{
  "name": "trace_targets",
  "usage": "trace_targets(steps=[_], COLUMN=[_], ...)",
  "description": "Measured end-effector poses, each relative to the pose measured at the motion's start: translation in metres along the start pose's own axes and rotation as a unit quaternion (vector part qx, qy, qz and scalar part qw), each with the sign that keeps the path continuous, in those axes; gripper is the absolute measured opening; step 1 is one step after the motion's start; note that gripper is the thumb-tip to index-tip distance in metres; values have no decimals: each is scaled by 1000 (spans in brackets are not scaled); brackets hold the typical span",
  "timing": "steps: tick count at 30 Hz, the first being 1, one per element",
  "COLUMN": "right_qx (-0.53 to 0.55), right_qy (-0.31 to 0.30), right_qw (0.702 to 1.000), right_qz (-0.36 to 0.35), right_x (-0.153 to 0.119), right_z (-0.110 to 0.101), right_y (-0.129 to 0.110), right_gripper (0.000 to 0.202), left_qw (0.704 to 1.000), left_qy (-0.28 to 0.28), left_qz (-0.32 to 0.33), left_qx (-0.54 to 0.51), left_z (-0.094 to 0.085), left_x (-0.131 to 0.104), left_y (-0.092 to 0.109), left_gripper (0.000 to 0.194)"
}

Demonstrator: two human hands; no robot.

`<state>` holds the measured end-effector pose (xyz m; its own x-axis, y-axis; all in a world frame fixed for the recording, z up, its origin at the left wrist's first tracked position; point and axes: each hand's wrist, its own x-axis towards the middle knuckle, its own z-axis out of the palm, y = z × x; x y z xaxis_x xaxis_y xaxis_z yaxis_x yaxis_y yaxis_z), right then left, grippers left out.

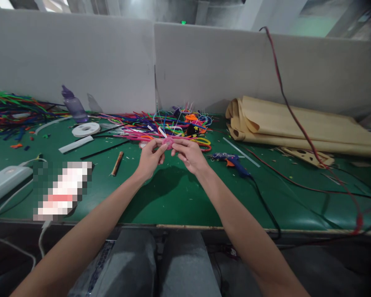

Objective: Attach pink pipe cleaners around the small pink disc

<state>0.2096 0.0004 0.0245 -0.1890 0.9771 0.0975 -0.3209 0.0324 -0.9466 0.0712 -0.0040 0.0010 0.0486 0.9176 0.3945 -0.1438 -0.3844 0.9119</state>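
Between my two hands, above the green tabletop [179, 206], is a small rounded pink pipe cleaner piece [168, 143]. My left hand [151, 159] pinches it from the left with thumb and index finger. From the other side, my right hand [190, 154] pinches it too, its remaining fingers curled. Fine pale strands rise just above the fingertips. Right behind the hands lies a heap of colourful pipe cleaners [139, 123], pink ones nearest. The fingers partly cover the held piece, so its full shape is hidden.
To the right are a blue glue gun [231, 161] with its cord and rolled brown paper [284, 123]. A red-black cable [284, 95] hangs in front. Leftward are a white spool [85, 129], a purple bottle [74, 105], a brown stick [116, 163] and a white power strip [8, 181].
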Motion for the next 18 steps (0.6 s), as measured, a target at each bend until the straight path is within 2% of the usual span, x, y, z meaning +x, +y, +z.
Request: trace_targets(steps=[7, 11, 14, 18], right_qx=[-9, 4, 11, 20], right_qy=[20, 40, 31, 23], right_qw=[999, 999, 999, 999], right_qz=[-26, 4, 30, 33], right_x=[2, 2, 1, 2], right_z=[0, 0, -1, -3], right_y=[7, 4, 0, 1], right_gripper=[6, 6, 5, 7], left_qw=[1000, 1000, 999, 997], left_qy=[1, -2, -19, -5], left_qz=[0, 2, -3, 4], left_qx=[19, 29, 51, 74], left_z=[-1, -1, -1, -2], left_x=[-1, 0, 0, -1], left_y=[2, 0, -1, -1], left_gripper=[19, 22, 24, 21])
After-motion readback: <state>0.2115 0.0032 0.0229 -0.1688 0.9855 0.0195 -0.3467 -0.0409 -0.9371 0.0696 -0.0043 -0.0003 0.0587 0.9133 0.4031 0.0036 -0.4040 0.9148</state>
